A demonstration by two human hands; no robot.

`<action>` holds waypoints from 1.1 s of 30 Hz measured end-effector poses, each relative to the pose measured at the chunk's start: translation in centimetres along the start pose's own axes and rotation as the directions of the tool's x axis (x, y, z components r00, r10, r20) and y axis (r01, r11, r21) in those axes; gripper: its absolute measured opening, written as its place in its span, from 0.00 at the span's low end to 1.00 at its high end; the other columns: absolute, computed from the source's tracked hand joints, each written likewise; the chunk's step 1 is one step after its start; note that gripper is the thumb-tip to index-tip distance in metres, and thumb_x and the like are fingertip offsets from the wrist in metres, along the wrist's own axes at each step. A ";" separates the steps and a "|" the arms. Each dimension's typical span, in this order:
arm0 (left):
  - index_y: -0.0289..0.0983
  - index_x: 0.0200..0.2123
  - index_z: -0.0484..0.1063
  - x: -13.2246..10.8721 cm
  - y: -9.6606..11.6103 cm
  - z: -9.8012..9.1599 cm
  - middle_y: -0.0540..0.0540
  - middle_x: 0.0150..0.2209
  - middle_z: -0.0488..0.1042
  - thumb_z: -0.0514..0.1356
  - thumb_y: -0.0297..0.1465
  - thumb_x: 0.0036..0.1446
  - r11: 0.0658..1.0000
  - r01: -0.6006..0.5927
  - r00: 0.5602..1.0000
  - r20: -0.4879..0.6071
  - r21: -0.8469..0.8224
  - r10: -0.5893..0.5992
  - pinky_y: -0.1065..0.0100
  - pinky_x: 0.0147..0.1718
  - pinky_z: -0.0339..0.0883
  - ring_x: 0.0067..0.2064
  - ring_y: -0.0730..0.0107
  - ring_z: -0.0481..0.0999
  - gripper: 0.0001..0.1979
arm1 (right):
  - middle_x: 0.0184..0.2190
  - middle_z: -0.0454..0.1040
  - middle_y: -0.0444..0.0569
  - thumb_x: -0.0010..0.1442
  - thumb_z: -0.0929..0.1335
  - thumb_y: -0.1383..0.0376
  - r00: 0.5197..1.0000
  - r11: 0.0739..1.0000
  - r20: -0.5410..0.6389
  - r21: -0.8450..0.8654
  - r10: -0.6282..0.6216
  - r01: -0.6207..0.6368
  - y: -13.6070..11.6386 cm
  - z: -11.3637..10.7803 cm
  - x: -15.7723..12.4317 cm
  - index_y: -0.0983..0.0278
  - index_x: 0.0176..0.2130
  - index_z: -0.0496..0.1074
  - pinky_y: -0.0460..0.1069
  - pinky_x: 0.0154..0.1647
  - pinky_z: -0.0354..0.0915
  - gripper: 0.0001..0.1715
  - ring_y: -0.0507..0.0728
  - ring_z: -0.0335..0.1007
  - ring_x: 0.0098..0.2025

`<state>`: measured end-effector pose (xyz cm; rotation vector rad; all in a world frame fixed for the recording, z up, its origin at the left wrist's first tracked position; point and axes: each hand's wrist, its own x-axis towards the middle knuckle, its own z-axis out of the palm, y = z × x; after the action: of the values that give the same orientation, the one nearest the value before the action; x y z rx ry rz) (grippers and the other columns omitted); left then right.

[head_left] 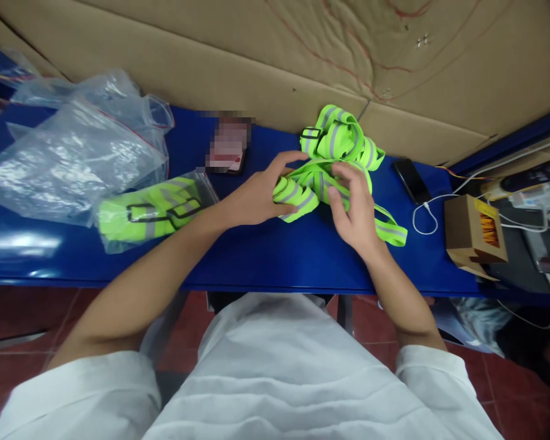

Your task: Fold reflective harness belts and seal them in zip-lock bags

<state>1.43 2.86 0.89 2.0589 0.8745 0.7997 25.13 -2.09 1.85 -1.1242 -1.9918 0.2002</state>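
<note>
A bundle of neon-green reflective straps (296, 194) with silver stripes lies on the blue table. My left hand (256, 192) grips the bundle's left end, its thumb on the near side and a finger stretched along the far side. Over the right part of the same bundle rests my right hand (355, 211), thumb and bent fingers apart, fingertips touching the webbing. A loose strap end (392, 233) sticks out to the right of it. Just behind lies another coiled reflective strap (341, 137) with a black buckle (310, 133). What lies under my fingers is hidden.
Left of my hands are a bagged green strap set (146, 214) and clear plastic bags (82, 153). A phone (231, 153), partly blurred out, lies behind. To the right are a black phone (411, 181), a white cable (425, 220) and a small cardboard box (467, 232). Cardboard (211, 73) lines the back.
</note>
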 end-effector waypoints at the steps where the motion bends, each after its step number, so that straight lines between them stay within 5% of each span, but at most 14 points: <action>1: 0.44 0.73 0.52 -0.1 0.1 0.1 0.41 0.73 0.59 0.70 0.32 0.53 1.000 -0.026 0.998 0.050 0.004 0.025 0.56 0.64 0.67 0.69 0.50 0.69 0.48 | 0.66 0.67 0.58 0.75 0.61 0.58 1.000 0.999 -0.013 -0.040 0.000 0.000 0.3 -0.3 0.2 0.57 0.66 0.63 0.69 0.70 0.62 0.23 0.68 0.62 0.71; 5: 0.42 0.74 0.51 -0.5 1.1 0.1 0.41 0.71 0.64 0.69 0.32 0.56 0.995 -0.095 0.978 0.191 0.033 0.087 0.60 0.65 0.66 0.70 0.53 0.68 0.47 | 0.73 0.59 0.54 0.72 0.59 0.64 0.981 0.975 0.154 -0.167 -0.119 0.145 -0.2 -0.4 0.1 0.54 0.72 0.53 0.73 0.76 0.47 0.33 0.67 0.50 0.77; 8: 0.41 0.72 0.55 -0.7 2.0 -0.2 0.43 0.69 0.69 0.65 0.29 0.60 0.982 -0.124 0.969 0.230 0.146 0.088 0.63 0.64 0.66 0.67 0.57 0.72 0.40 | 0.72 0.63 0.53 0.67 0.60 0.71 0.953 0.949 0.268 -0.240 -0.138 0.205 -0.9 -0.4 -0.2 0.56 0.73 0.51 0.73 0.77 0.40 0.40 0.65 0.53 0.77; 10: 0.41 0.72 0.57 -0.8 2.3 -0.3 0.44 0.69 0.68 0.61 0.26 0.63 0.947 -0.155 0.974 0.203 0.281 0.099 0.64 0.64 0.66 0.67 0.59 0.72 0.36 | 0.71 0.65 0.55 0.66 0.62 0.70 0.950 0.942 0.304 -0.295 -0.068 0.162 -1.0 -0.4 -0.2 0.59 0.74 0.51 0.72 0.76 0.44 0.41 0.67 0.57 0.75; 15: 0.44 0.70 0.63 -1.1 1.9 0.6 0.43 0.68 0.71 0.51 0.19 0.66 0.694 -0.272 0.962 0.209 0.667 0.176 0.61 0.54 0.74 0.60 0.58 0.79 0.32 | 0.68 0.69 0.60 0.69 0.62 0.68 0.938 0.911 0.319 -0.411 0.136 0.008 -0.7 0.2 -0.5 0.64 0.74 0.54 0.66 0.62 0.64 0.36 0.69 0.69 0.65; 19: 0.42 0.68 0.66 -1.2 1.9 1.2 0.41 0.66 0.73 0.51 0.21 0.69 0.490 -0.382 0.923 0.291 0.784 0.252 0.58 0.47 0.76 0.54 0.56 0.81 0.27 | 0.69 0.68 0.55 0.69 0.63 0.69 0.968 0.861 0.224 -0.508 0.113 0.017 -0.5 0.5 -0.7 0.59 0.66 0.68 0.70 0.72 0.50 0.29 0.69 0.61 0.72; 22: 0.42 0.64 0.70 -1.4 2.1 1.5 0.41 0.65 0.74 0.51 0.22 0.71 0.343 -0.473 0.863 0.349 0.811 0.365 0.55 0.49 0.77 0.55 0.54 0.81 0.23 | 0.73 0.62 0.57 0.65 0.64 0.72 0.970 0.831 0.229 -0.553 0.083 0.059 -0.4 0.3 -0.6 0.63 0.70 0.63 0.69 0.76 0.40 0.35 0.67 0.53 0.76; 25: 0.43 0.61 0.72 -1.6 2.1 1.9 0.41 0.66 0.73 0.53 0.22 0.70 0.250 -0.521 0.804 0.371 0.816 0.465 0.53 0.54 0.75 0.58 0.52 0.80 0.21 | 0.68 0.70 0.60 0.62 0.63 0.74 0.953 0.838 0.283 -0.542 0.108 0.066 -0.4 0.3 -0.5 0.68 0.70 0.62 0.66 0.76 0.43 0.38 0.66 0.64 0.71; 28: 0.45 0.63 0.69 -1.5 1.4 2.0 0.39 0.68 0.69 0.52 0.21 0.69 0.385 -0.459 0.846 0.261 0.801 0.465 0.52 0.54 0.76 0.59 0.53 0.79 0.24 | 0.51 0.82 0.55 0.60 0.63 0.75 0.941 0.844 0.291 -0.536 0.174 0.010 -0.3 0.1 -0.4 0.66 0.63 0.73 0.63 0.69 0.53 0.33 0.64 0.78 0.54; 31: 0.46 0.68 0.62 -1.1 0.6 1.4 0.39 0.71 0.63 0.53 0.19 0.65 0.720 -0.219 0.942 -0.048 0.658 0.331 0.53 0.55 0.75 0.64 0.53 0.74 0.31 | 0.42 0.84 0.52 0.58 0.63 0.75 0.946 0.882 0.254 -0.468 0.199 -0.060 -0.2 -0.2 -0.3 0.64 0.56 0.77 0.60 0.61 0.61 0.29 0.62 0.79 0.44; 33: 0.48 0.69 0.59 -0.8 0.1 0.9 0.41 0.72 0.59 0.56 0.21 0.63 0.899 -0.035 0.956 -0.246 0.437 0.157 0.53 0.55 0.75 0.64 0.54 0.72 0.33 | 0.34 0.82 0.50 0.59 0.65 0.71 0.941 0.921 0.248 -0.369 0.231 -0.129 -0.1 -0.5 -0.1 0.63 0.47 0.79 0.57 0.52 0.66 0.19 0.62 0.77 0.37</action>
<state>1.66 1.85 0.29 2.4258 1.1969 1.0413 25.44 -2.40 2.16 -1.5879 -2.2363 0.1135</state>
